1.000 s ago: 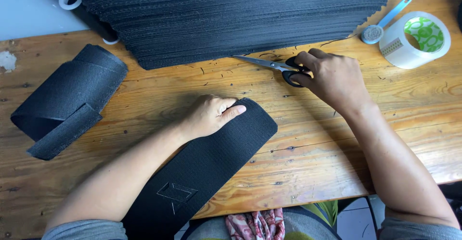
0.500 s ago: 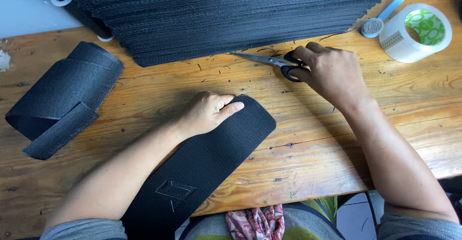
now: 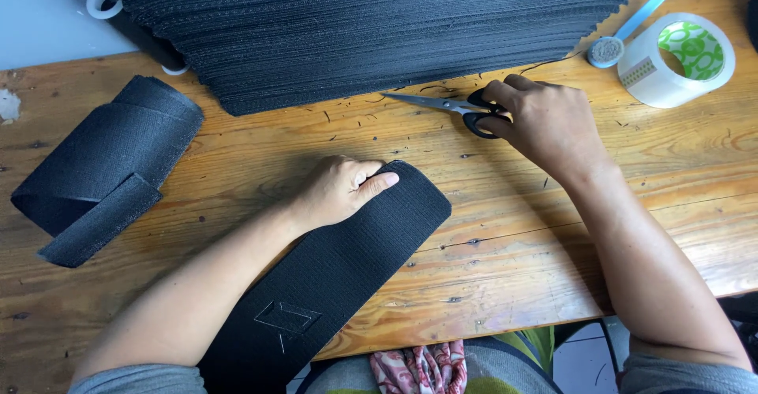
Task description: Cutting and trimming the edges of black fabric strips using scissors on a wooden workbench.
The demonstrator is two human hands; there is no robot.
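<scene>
- Strap, black and woven, lies slantwise on the wooden surface, its rounded end up near the middle and its lower end running off the near edge.
- Our left hand presses flat on that rounded end, thumb stretched along the rim, pinching nothing.
- Our right hand is curled on the black handles of the scissors, which lie on the surface with blades together, pointing left.
- We judge the strap light, limp and slightly grippy; hold it near the end, flat under the palm.
- Nearby: a stack of like black pieces behind, a folded roll at left, tape at right.
</scene>
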